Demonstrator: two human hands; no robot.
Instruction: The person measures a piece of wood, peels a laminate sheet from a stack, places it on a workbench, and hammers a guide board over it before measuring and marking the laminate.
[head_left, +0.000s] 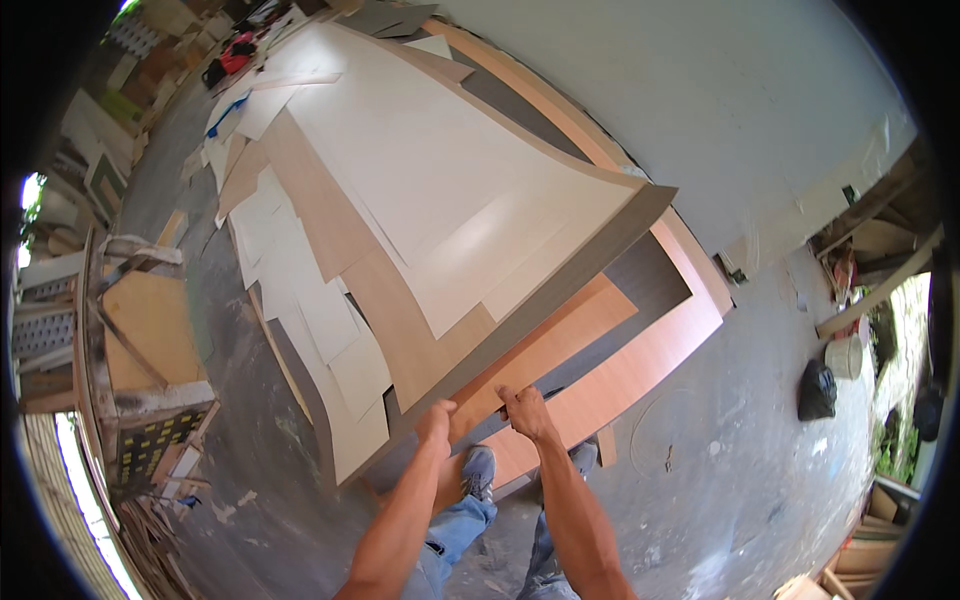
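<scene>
A long orange wood-grain sheet [570,335] slants out from under a pile of laminate sheets. My left hand [435,428] is closed at its near end, right beside the lifted edge of a dark grey-backed sheet [600,243]. Closed too, my right hand [527,412] pinches the right edge of the wood-grain sheet near that same end. The fingertips of both hands are partly hidden. Below lies a larger wood-grain panel [650,350] with dark grey sheeting [650,275] on it. White sheets [440,190] cover the top of the pile, its near edge curling upward.
My shoes [478,472] stand against the pile's near side. Smaller white and tan offcuts [300,290] overlap at the left. A wooden frame [150,330] stands farther left. To the right are a pale wall [720,110], a black bag [817,390] and a bucket [844,356].
</scene>
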